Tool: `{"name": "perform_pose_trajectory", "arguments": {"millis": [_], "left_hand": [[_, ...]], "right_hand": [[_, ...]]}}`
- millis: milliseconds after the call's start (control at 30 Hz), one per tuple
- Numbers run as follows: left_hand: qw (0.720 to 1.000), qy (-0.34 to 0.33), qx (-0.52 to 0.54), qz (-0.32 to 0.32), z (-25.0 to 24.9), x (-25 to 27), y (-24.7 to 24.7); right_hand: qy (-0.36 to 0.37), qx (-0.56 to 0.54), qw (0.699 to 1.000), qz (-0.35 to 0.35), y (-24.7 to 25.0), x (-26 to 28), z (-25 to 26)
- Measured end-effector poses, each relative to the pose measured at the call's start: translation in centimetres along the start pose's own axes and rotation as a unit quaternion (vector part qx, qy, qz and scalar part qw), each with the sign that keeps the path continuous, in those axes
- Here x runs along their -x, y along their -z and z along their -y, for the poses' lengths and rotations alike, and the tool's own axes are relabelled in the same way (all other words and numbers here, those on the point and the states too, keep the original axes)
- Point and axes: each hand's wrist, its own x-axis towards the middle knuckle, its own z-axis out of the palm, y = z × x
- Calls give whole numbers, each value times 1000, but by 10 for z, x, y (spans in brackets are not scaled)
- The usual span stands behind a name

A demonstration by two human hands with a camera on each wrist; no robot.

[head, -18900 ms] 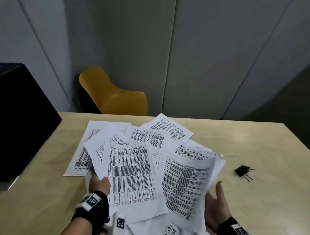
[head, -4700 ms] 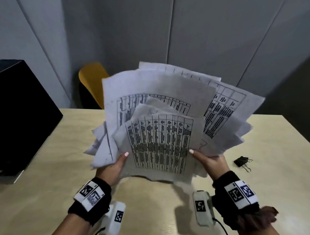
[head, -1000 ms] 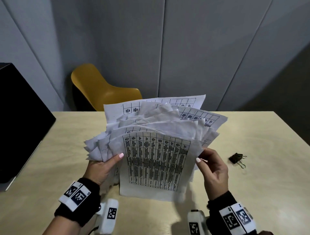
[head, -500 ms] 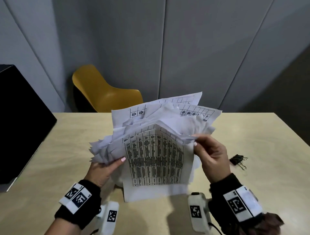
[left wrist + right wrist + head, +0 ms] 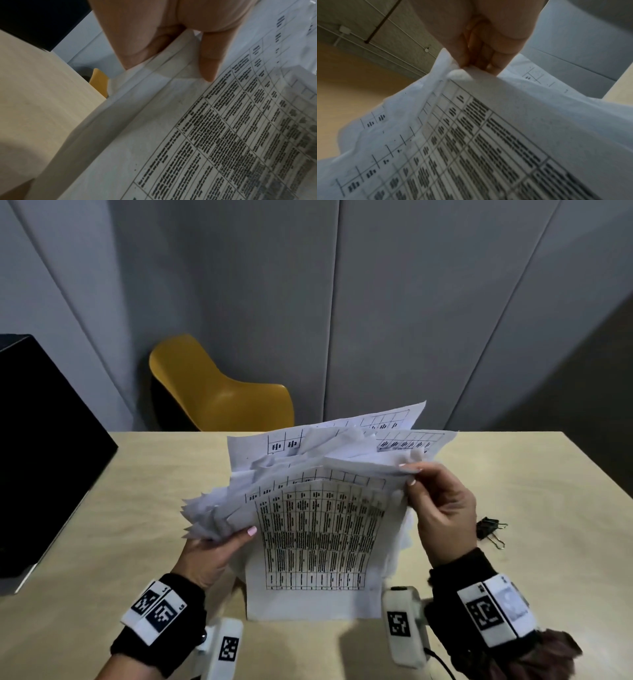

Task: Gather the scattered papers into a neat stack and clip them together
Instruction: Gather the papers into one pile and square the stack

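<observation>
- A yellow chair (image 5: pixel 219 392) stands behind the wooden table (image 5: pixel 137 474), against the grey panelled wall (image 5: pixel 376 302).
- A black box (image 5: pixel 41 446) (contents hidden) sits at the table's left edge.

I hold a ragged bundle of printed papers (image 5: pixel 318 525) upright on a pale wooden table (image 5: pixel 102 542), their lower edges resting on its surface. My left hand (image 5: pixel 212 556) grips the bundle's left side, thumb pressed on the front sheet, where crumpled corners fan outward. My right hand (image 5: pixel 442 508) pinches the upper right corners between thumb and fingertips. The front sheet shows a grid of dark text. A black binder clip (image 5: pixel 488 529) lies on the table just to the right of my right hand. Both wrists wear black bands with coded tags. Beyond the table stands a yellow chair (image 5: pixel 219 392) against grey wall panels; a black box (image 5: pixel 44 446) sits at the left edge.
</observation>
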Motion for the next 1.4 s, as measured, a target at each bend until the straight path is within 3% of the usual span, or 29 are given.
{"name": "perform_pose_trajectory", "arguments": {"millis": [133, 233, 367, 433, 667, 833, 1033, 1133, 1400], "left_hand": [[1000, -9, -26, -1, 1, 2, -1], [999, -18, -36, -12, -3, 4, -1], [998, -30, -54, -25, -5, 1, 1], [998, -25, -49, -28, -5, 1, 0], [998, -6, -57, -7, -5, -1, 5], [998, -13, -61, 14, -8, 1, 10], [998, 18, -47, 46, -13, 3, 3], [998, 35, -54, -5, -11, 1, 1], [997, 26, -67, -5, -12, 3, 3]], "right_hand": [[-11, 10, 1000, 23, -4, 11, -4], [-35, 7, 999, -22, 10, 14, -9], [-126, 41, 986, -99, 35, 9, -28], [-119, 67, 983, -120, 43, 5, -38], [-75, 102, 986, -108, 40, -2, -45], [-110, 81, 989, -53, 41, -8, -45], [-60, 58, 995, -62, 32, -4, -34], [-23, 86, 990, -106, 30, -4, -31], [87, 109, 964, -229, 18, -10, -3]]}}
